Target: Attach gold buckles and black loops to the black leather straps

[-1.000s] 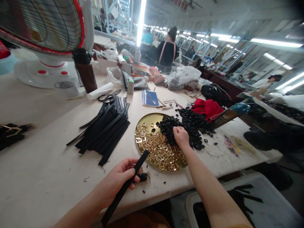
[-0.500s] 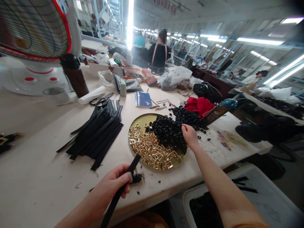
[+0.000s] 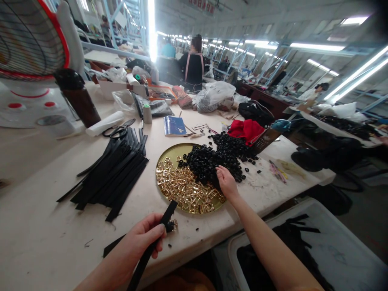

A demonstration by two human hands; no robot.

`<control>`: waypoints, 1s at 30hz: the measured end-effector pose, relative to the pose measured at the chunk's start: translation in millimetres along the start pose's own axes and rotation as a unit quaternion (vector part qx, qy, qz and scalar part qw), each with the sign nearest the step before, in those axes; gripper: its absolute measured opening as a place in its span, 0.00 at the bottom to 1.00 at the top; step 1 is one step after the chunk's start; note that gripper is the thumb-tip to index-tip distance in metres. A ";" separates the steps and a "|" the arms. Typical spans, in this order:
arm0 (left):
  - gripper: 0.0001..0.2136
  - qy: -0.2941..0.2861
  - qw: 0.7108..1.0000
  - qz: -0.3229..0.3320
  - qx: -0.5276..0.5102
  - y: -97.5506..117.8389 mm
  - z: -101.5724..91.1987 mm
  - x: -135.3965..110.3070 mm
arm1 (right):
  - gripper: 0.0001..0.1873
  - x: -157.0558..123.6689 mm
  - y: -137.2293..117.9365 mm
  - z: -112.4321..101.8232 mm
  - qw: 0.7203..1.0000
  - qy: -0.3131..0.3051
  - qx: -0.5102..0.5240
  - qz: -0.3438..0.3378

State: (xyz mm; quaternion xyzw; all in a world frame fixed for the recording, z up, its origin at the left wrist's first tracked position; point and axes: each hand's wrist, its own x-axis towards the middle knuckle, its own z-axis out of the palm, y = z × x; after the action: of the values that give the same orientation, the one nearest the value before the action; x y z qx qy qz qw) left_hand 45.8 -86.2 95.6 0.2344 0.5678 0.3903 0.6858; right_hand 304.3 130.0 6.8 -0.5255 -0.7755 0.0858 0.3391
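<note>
My left hand (image 3: 148,234) is closed on a black strap (image 3: 170,211), whose free end points up and away. A gold buckle (image 3: 175,225) with dark strap material at it sticks out beside those fingers. My right hand (image 3: 226,182) has its fingers pinched together over the near right side of a heap of small black loops (image 3: 203,161); anything in the pinch is too small to make out. The round gold tray (image 3: 166,152) carries many gold buckles (image 3: 184,188) on its near left side and part of the black heap.
Left of the tray lies a stack of black straps (image 3: 112,173), with scissors (image 3: 117,131) behind. A fan (image 3: 27,44) and a brown bottle (image 3: 79,99) stand far left. Behind the tray are a blue booklet (image 3: 175,125) and red cloth (image 3: 246,130). A white bin (image 3: 339,238) sits below right.
The whole view has shifted, so things appear further left. My right hand has drawn slightly back toward me from the black loops. My left hand keeps its hold on the strap.
</note>
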 end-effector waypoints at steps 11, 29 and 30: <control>0.15 -0.026 1.000 0.016 0.007 -2.8 6.0 -5.7 | 0.15 3.4 -66.6 -8.6 0.988 -0.072 -0.133 -0.039; 0.12 -0.127 0.980 -0.018 -0.152 -3.5 6.2 -22.3 | 0.16 -95.9 -160.1 -20.9 0.869 -0.234 0.401 0.172; 0.12 -0.126 0.980 -0.021 -0.153 -4.2 5.3 -21.5 | 0.16 -98.7 -162.6 -21.3 0.867 -0.236 0.404 0.172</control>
State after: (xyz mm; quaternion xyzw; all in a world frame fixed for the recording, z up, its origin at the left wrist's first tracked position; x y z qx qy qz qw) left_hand 51.0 -105.2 106.5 0.1620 0.4152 0.4252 0.7877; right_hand 215.8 -31.3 59.5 -0.4318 -0.6269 0.5703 0.3087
